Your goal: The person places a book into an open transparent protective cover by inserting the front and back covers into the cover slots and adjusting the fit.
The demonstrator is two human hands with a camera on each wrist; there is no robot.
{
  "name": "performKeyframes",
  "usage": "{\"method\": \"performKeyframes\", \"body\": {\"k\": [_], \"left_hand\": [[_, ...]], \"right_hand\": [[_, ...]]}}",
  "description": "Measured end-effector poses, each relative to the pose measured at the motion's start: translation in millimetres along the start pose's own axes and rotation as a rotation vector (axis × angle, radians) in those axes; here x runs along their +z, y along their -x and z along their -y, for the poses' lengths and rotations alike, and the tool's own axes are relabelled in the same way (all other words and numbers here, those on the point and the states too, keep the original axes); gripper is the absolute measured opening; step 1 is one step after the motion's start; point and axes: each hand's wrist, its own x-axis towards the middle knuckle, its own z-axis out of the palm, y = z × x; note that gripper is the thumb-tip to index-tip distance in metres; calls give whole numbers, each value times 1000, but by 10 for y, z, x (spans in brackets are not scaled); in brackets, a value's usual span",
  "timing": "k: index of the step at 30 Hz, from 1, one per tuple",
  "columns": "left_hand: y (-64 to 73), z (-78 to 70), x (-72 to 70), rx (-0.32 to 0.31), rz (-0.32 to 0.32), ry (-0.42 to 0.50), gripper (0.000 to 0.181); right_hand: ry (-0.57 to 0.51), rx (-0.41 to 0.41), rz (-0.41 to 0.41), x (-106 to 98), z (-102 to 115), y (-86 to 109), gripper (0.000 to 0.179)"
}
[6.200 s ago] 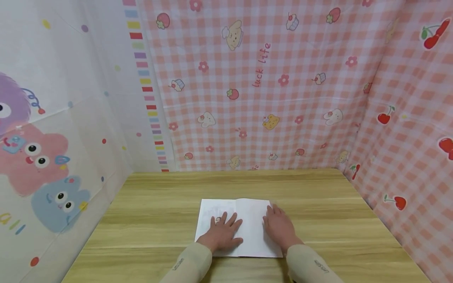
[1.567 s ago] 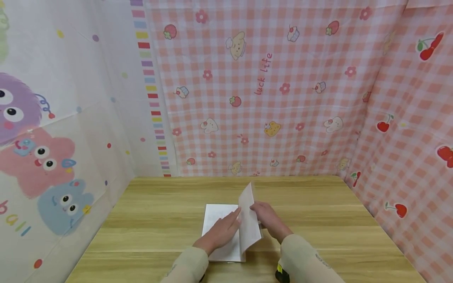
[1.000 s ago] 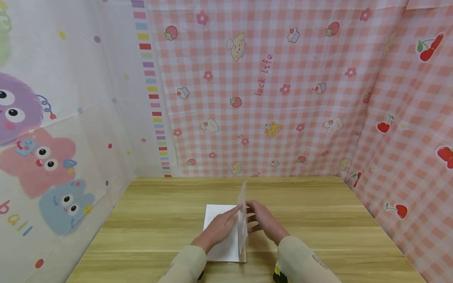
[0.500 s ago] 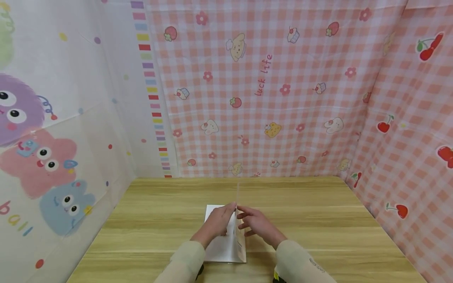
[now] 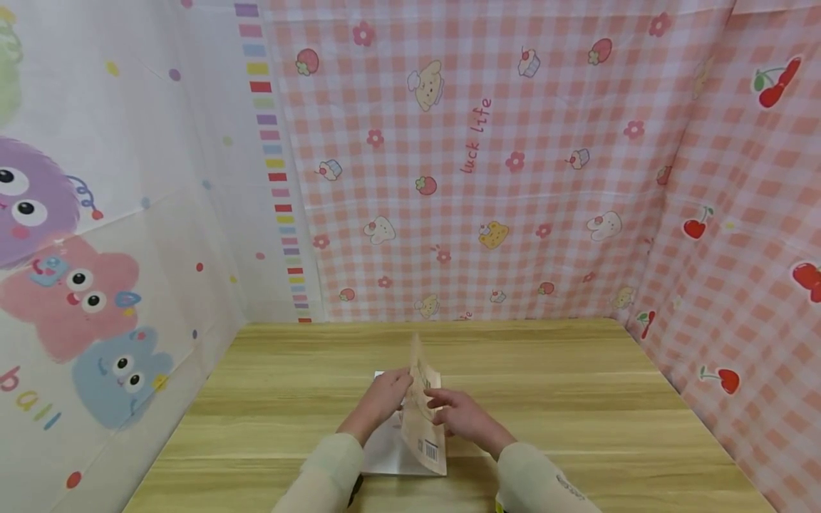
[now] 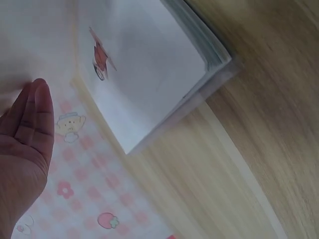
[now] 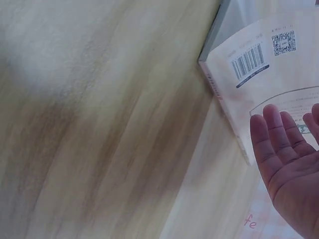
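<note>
A thin book [image 5: 423,434] lies on the table with its light peach back cover raised and leaning left over a white page [image 5: 388,452]. A barcode and a QR code show on that cover [image 7: 249,82] in the right wrist view. My left hand [image 5: 380,399] is at the raised cover's inner side, near its left edge; its fingers look fairly straight in the left wrist view. A small brown drawing marks the page [image 6: 144,64] there. My right hand [image 5: 468,419] has its fingers loosely bent against or close to the cover's outer face; contact is hard to tell.
The wood-grain table [image 5: 564,370] spreads around the book. A pink checked cloth [image 5: 500,199] hangs behind, and a white cartoon cloth [image 5: 173,271] hangs at the left. Another checked cloth [image 5: 737,285] covers the right side.
Earlier the book lay spread flat under both hands. Its right half has since been lifted upright and tipped left, bringing the back cover into sight. Both hands have moved left with it.
</note>
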Motion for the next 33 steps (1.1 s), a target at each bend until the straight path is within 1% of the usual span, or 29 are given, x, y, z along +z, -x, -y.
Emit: {"method": "performKeyframes", "body": {"k": [3, 7, 9, 12, 15, 17, 20, 24, 28, 30, 33], "left_hand": [[0, -4, -28, -28, -11, 15, 40], [4, 8, -52, -39, -36, -13, 31], [16, 22, -62, -44, -46, -6, 29], [38, 48, -80, -62, -57, 40, 28], [45, 82, -98, -65, -75, 84, 28], [39, 108, -106, -65, -92, 103, 30], [25, 137, -120, -70, -121, 102, 32], [10, 162, -143, -95, -177, 56, 43], [6, 200, -154, -124, -230, 6, 57], [7, 225, -154, -131, -248, -6, 61], [10, 257, -155, -129, -261, -16, 61]], "right_hand": [[55, -2, -9, 7, -20, -3, 54], [137, -5, -28, 22, -35, -1, 47], [184, -10, -36, 28, -44, 5, 44], [259, -26, -48, 36, -55, 18, 40], [309, -47, -52, 46, -61, 28, 39], [344, -58, -49, 51, -63, 33, 39], [391, -61, -41, 58, -72, 37, 39], [476, -73, -34, 68, -98, 36, 40], [608, -129, -31, 80, -138, 32, 41], [659, -154, -32, 87, -157, 32, 42], [710, -170, -35, 102, -180, 31, 43]]}}
